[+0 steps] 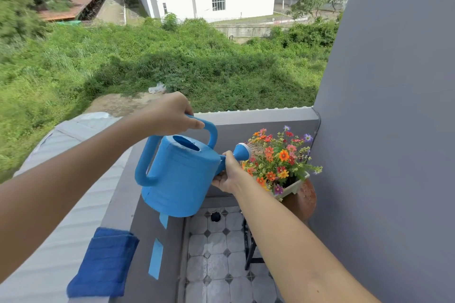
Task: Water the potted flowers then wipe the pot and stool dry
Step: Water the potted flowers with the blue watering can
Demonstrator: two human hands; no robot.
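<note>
My left hand (170, 114) is clenched on the top handle of the blue watering can (179, 174); my right hand (227, 176) grasps its spout, rose tilted at the flowers (278, 157). I barely see the pot (304, 198) and stool (250, 246), both mostly hidden. 1 blue cloth (104, 263) lies on the ledge (147, 226).

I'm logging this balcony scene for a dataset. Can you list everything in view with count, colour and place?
watering can: one, blue, held tilted over the balcony, rose head at the flowers
flowers: one bunch, orange, red and purple, in a white planter
stool: one, reddish-brown top, dark legs, corner by grey wall
cloth: one, dark blue, folded on the ledge
tape strips: two, light blue, on inner ledge wall
floor tiles: white and grey, balcony floor
left hand: on the can's top handle
right hand: holding the spout
</note>
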